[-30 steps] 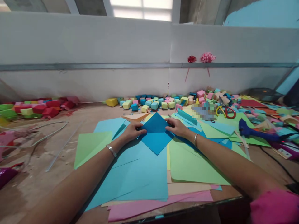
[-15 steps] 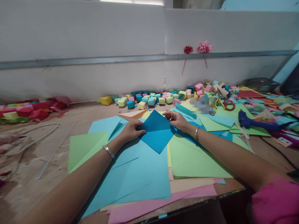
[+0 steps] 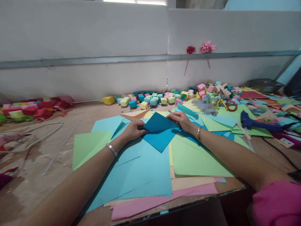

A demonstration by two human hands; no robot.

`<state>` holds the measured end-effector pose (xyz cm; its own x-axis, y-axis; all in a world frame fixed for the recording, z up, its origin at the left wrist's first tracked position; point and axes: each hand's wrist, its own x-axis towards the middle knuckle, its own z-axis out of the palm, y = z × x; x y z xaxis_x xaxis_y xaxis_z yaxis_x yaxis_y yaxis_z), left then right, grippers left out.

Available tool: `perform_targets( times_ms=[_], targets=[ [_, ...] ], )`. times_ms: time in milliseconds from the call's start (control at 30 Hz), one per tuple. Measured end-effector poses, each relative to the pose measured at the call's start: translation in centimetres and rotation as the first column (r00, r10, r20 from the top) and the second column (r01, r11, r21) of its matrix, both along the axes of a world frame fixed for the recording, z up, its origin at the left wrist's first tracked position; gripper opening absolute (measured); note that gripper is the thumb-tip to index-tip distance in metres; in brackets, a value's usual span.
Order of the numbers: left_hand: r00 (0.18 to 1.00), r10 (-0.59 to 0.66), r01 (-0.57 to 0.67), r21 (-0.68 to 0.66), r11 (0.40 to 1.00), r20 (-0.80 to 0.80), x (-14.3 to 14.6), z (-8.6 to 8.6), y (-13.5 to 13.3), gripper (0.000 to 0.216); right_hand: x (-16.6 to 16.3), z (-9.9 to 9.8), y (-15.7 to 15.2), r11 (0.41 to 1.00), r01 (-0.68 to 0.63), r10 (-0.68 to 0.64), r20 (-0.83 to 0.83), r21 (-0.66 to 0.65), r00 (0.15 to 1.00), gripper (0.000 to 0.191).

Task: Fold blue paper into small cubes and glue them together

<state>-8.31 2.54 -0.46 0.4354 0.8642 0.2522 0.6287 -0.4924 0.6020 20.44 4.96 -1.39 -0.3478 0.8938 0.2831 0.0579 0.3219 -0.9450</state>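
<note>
Left hand [image 3: 133, 130] is pinching the left corner of the dark blue square [image 3: 160, 138]; right hand [image 3: 182, 121] is holding it near the right corner — paper is bending between both hands. Light blue sheet [image 3: 148, 175] is lying below them; scissors [image 3: 232, 105] are resting beyond the right hand.

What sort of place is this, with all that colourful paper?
It looks like a craft workshop, or at least a papercraft table: coloured sheets are spread across it, scissors lie toward the back right, and small colourful blocks sit along the wall.
</note>
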Motion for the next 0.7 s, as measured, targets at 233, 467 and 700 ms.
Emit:
perform_targets(
  times_ms=[233, 467, 700],
  targets=[
    [1.000, -0.023, 0.024, -0.012, 1.000, 0.020, 0.1, 0.2, -0.2, 0.010, 0.0, -0.2, 0.3, 0.941, -0.191, 0.140, 0.192, 0.280, 0.971, 0.019],
    [0.991, -0.070, 0.075, -0.049, 0.996, 0.111, 0.4, 0.6, -0.7, 0.036, -0.1, -0.9, 0.6, 0.761, -0.415, 0.229, 0.391, 0.499, 0.891, 0.040],
    [0.916, 0.033, 0.060, -0.217, 0.974, 0.400, -0.1, 0.8, -0.8, 0.042, -0.4, -1.4, 0.1, 0.623, -0.467, 0.163, 0.479, 0.628, 0.862, 0.044]
  ],
)
